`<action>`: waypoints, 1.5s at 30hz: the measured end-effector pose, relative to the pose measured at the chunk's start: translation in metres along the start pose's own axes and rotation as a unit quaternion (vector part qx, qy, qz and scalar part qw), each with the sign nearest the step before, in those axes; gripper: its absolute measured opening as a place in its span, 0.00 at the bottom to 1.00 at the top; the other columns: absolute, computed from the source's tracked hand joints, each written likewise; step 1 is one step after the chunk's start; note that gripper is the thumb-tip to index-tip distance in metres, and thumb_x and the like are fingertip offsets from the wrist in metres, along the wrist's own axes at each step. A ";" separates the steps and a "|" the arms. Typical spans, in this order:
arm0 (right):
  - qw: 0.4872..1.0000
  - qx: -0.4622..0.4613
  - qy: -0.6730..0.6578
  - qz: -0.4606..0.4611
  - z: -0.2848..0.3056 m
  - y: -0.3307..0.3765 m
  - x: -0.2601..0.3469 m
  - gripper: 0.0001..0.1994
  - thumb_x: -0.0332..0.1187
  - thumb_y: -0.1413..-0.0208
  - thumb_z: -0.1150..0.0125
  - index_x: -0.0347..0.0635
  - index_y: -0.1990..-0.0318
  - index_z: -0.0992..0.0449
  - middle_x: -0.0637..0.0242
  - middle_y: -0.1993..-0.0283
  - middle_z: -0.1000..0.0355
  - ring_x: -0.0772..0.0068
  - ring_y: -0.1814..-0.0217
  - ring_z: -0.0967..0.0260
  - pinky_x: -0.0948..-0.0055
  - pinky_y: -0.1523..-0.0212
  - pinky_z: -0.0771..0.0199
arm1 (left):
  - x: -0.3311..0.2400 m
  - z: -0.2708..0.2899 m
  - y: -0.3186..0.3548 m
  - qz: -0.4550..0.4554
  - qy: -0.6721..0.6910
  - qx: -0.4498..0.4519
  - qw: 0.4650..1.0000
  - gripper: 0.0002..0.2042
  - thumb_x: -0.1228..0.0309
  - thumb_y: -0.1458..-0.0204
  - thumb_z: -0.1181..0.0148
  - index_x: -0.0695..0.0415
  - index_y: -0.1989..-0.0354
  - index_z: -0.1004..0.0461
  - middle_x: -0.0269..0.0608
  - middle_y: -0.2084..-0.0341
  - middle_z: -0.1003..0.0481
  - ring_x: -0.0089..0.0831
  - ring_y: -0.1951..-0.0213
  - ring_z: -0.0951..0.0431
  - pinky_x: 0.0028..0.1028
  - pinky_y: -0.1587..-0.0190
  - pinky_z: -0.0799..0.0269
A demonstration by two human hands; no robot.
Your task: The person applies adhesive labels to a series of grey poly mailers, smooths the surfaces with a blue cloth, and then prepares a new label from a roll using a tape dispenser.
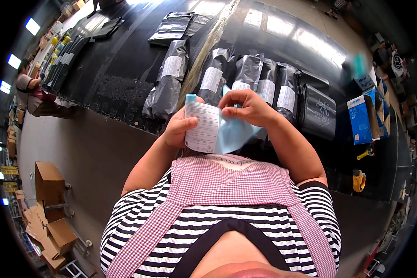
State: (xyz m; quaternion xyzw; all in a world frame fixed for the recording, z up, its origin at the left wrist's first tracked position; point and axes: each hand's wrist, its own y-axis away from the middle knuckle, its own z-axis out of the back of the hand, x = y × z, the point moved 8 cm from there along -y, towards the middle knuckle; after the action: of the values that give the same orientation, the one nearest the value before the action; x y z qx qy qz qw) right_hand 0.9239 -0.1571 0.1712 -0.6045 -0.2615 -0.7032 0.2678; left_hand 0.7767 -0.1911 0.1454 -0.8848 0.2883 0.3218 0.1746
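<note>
My left hand (180, 127) grips a white printed label (202, 128) on its light blue backing sheet, held upright close to my chest. My right hand (246, 107) pinches the top edge of the light blue backing (236, 133) and peels it away from the label. Just beyond my hands a row of grey plastic mailer bags (245, 76), each with a white label stuck on, lies side by side on the dark table (125, 69).
More dark mailers (173, 25) lie farther back. Blue cartons (362, 118) and a yellow tape dispenser (358, 180) sit at the right. Brown cardboard boxes (48, 183) stand on the floor at the left. Another person (32, 95) works at the far left.
</note>
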 end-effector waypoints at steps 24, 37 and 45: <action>0.969 0.007 0.219 -0.118 0.026 0.066 -0.008 0.11 0.35 0.44 0.38 0.34 0.63 0.23 0.55 0.70 0.24 0.62 0.66 0.26 0.64 0.61 0.28 | 0.085 -0.017 -0.044 0.074 -0.246 -0.159 0.953 0.20 0.59 0.38 0.41 0.59 0.46 0.35 0.37 0.57 0.26 0.21 0.57 0.26 0.27 0.53 0.28; 0.975 -0.005 -0.210 0.077 0.005 0.078 -0.014 0.14 0.41 0.33 0.45 0.39 0.66 0.25 0.81 0.69 0.35 0.87 0.65 0.40 0.82 0.61 0.38 | 0.073 -0.051 -0.047 -0.016 -0.036 -0.096 0.995 0.08 0.65 0.38 0.42 0.56 0.60 0.29 0.32 0.68 0.25 0.18 0.67 0.27 0.21 0.63 0.31; 0.993 -0.104 -0.044 -0.021 0.039 0.109 -0.032 0.12 0.39 0.41 0.36 0.37 0.67 0.22 0.73 0.68 0.27 0.85 0.64 0.33 0.81 0.60 0.31 | 0.059 -0.035 -0.059 -0.038 -0.110 -0.198 0.973 0.10 0.62 0.40 0.39 0.55 0.62 0.27 0.33 0.71 0.24 0.22 0.70 0.23 0.26 0.66 0.25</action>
State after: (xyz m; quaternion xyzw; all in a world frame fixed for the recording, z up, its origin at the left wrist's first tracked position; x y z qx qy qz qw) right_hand 1.0318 -0.2066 0.1492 -0.6541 -0.2116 -0.7044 0.1767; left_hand 0.8666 -0.1863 0.1382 -0.8710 0.1645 0.4612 0.0389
